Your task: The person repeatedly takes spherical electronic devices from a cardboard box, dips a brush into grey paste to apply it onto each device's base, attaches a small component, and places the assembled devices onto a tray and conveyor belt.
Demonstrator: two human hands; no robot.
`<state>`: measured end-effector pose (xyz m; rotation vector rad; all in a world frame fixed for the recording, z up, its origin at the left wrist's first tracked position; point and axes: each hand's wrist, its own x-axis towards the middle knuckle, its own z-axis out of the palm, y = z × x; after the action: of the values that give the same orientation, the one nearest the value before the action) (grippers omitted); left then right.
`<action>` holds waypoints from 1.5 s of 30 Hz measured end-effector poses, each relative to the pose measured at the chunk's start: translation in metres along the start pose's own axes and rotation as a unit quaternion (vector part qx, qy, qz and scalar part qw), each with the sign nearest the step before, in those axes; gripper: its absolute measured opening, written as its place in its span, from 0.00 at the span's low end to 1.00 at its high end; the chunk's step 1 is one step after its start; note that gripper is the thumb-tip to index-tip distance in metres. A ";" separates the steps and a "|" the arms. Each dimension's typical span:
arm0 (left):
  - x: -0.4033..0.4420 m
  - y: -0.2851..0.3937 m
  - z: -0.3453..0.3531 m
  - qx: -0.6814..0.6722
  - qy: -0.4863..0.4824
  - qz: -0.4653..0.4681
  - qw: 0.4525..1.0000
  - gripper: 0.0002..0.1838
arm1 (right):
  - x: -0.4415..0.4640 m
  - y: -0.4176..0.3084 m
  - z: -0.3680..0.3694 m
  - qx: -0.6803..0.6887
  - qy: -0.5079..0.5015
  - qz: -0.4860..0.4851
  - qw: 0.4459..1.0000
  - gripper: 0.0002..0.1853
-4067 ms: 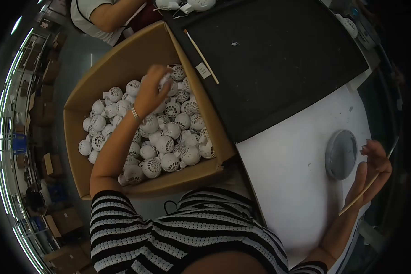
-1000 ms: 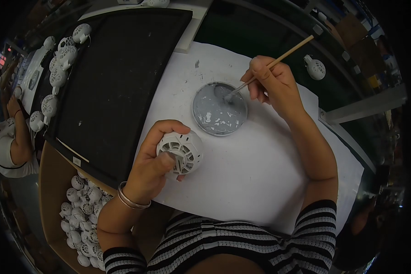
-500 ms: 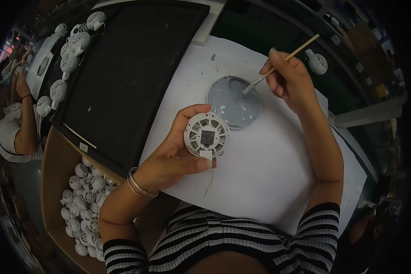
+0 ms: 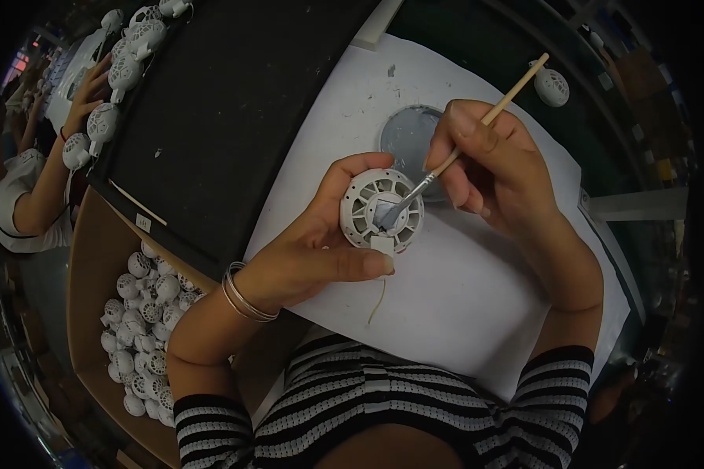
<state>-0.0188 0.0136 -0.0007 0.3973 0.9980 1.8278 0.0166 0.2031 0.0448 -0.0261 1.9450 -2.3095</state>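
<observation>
Near the middle of the frame, your left hand (image 4: 309, 248) grips a round white vented part (image 4: 370, 213) by its edge, thumb against the tab and open face towards you. Your right hand (image 4: 499, 160), right of centre, pinches a slim wooden brush (image 4: 518, 86), its bristles at the part's square centre. Just behind them, partly hidden, sits a dish of grey paste (image 4: 408, 134). At lower left, white lattice balls (image 4: 142, 313) fill a cardboard box (image 4: 88, 289); more line the black mat (image 4: 219, 102) at upper left, near a co-worker's arm (image 4: 48, 205).
</observation>
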 end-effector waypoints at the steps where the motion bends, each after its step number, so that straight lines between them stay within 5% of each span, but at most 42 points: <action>1: 0.000 0.000 0.000 0.001 0.000 0.001 1.000 0.46 | -0.001 0.001 0.000 0.000 0.001 0.003 1.000 0.20; 4: -0.002 0.000 -0.001 0.005 -0.001 0.001 1.000 0.46 | -0.004 0.006 -0.002 -0.075 -0.006 -0.019 0.997 0.17; 10: 0.000 0.002 -0.001 0.008 0.011 0.005 1.000 0.47 | 0.000 0.009 -0.017 -0.209 -0.077 -0.327 0.918 0.12; 13: -0.001 0.002 0.001 0.028 0.027 0.008 0.999 0.48 | -0.006 -0.002 -0.012 -0.127 -0.030 -0.273 0.953 0.15; 16: -0.001 0.005 -0.002 0.015 -0.007 0.005 1.000 0.44 | -0.003 0.007 0.001 0.039 0.054 -0.059 0.996 0.18; 20: -0.003 0.002 -0.004 0.044 -0.012 0.045 0.998 0.46 | -0.007 0.011 -0.003 0.177 -0.026 -0.031 0.983 0.19; 22: -0.003 0.001 -0.003 0.105 0.009 0.127 0.986 0.48 | -0.015 0.000 0.007 0.172 -0.024 -0.178 0.969 0.20; 28: 0.000 -0.006 0.000 0.144 0.085 0.223 0.960 0.47 | -0.016 0.022 0.021 -0.220 -0.009 -0.337 0.915 0.11; 30: 0.000 -0.007 -0.001 0.156 0.081 0.221 0.959 0.46 | -0.015 0.026 0.029 -0.492 0.000 -0.449 0.746 0.20; 35: -0.001 -0.006 0.001 0.188 0.081 0.190 0.960 0.44 | -0.011 0.024 0.026 -0.509 0.010 -0.436 0.742 0.21; 37: -0.002 -0.003 0.000 0.170 0.080 0.145 0.971 0.43 | -0.010 0.015 0.023 -0.471 0.000 -0.358 0.807 0.20; 40: -0.001 -0.005 -0.002 0.178 0.050 0.140 0.973 0.40 | -0.008 0.014 0.018 -0.464 0.000 -0.331 0.822 0.19; 45: -0.003 -0.001 0.001 0.165 0.028 0.110 0.980 0.38 | 0.004 0.023 0.012 -0.428 -0.038 -0.405 0.807 0.15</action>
<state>-0.0161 0.0117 -0.0006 0.6825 1.3474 1.8770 0.0156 0.1876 0.0245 -1.2030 3.1354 -1.3648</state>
